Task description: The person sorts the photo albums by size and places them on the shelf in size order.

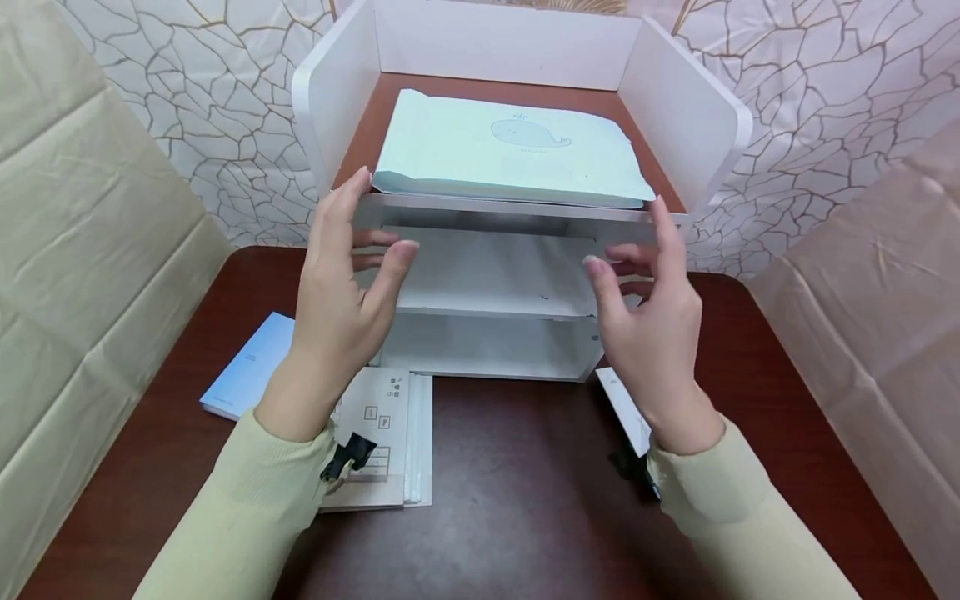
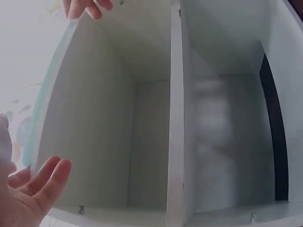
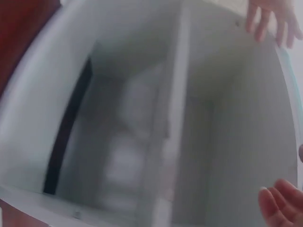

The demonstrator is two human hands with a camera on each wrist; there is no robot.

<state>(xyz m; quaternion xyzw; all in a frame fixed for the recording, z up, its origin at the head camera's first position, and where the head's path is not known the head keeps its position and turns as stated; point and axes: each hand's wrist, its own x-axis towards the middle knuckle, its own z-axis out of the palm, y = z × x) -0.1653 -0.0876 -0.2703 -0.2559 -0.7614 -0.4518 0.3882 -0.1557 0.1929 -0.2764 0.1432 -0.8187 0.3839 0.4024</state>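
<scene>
A pale mint paper package (image 1: pixel 457 154) printed with a blue whale lies flat on the brown top deck of a white shelf unit (image 1: pixel 495 271). At its front left corner is my left hand (image 1: pixel 333 287), index fingertip right by the edge, thumb apart from the other fingers. My right hand (image 1: pixel 652 325) mirrors it at the front right corner, its index fingertip close to the package. Neither hand curls round anything. In the left wrist view, fingers (image 2: pixel 54 182) show beside the shelf's board; the right wrist view shows fingers (image 3: pixel 277 205) at the opposite side.
Below the top deck are two open compartments split by a white shelf board (image 2: pixel 176 118). A blue book (image 1: pixel 251 367) lies on the dark table (image 1: pixel 510 483) at left, beside a stack of printed booklets (image 1: pixel 386 467). A white item (image 1: pixel 624 408) lies partly behind my right wrist.
</scene>
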